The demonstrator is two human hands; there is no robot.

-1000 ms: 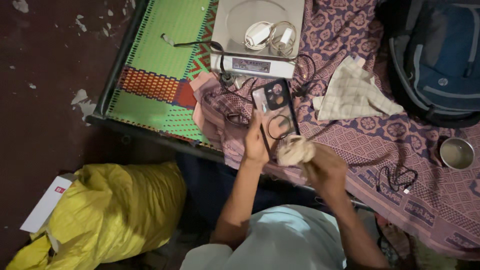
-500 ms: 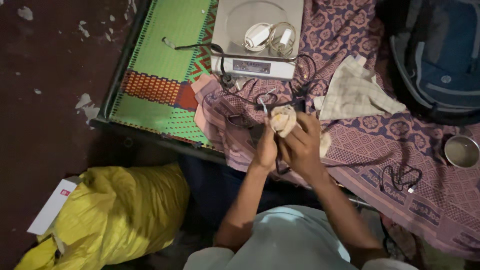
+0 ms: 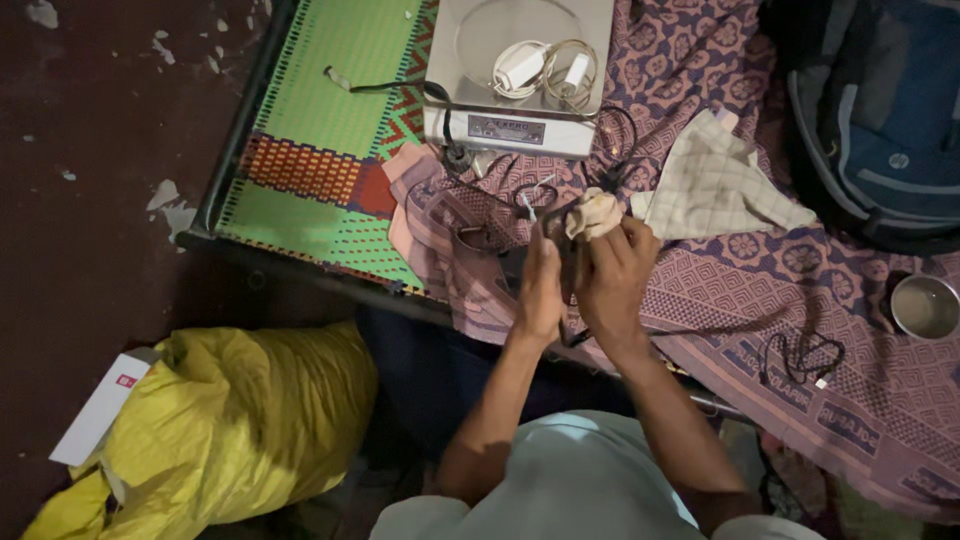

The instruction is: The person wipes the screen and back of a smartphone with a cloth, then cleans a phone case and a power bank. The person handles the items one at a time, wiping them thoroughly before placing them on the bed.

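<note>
Right hand (image 3: 615, 275) fingers pinch a crumpled beige cloth (image 3: 593, 213); left hand (image 3: 540, 290) clasps a thin dark case (image 3: 570, 262).

Two bare hands, the left hand (image 3: 540, 290) and the right hand (image 3: 612, 275), meet near the middle, with one crumpled beige rag (image 3: 594, 213) at the right fingertips. On the far side stands one grey metal weighing scale (image 3: 520, 75) carrying two white chargers (image 3: 520, 68) with coiled cables, and to its right lie one checked cream cloth (image 3: 712, 185) and one dark blue backpack (image 3: 880, 120). One round steel bowl (image 3: 925, 306) sits at the right edge, one coiled black cable (image 3: 800, 355) lies near it, and at near left sit one yellow sack (image 3: 220, 420) and one white cardboard box (image 3: 100, 405).
</note>
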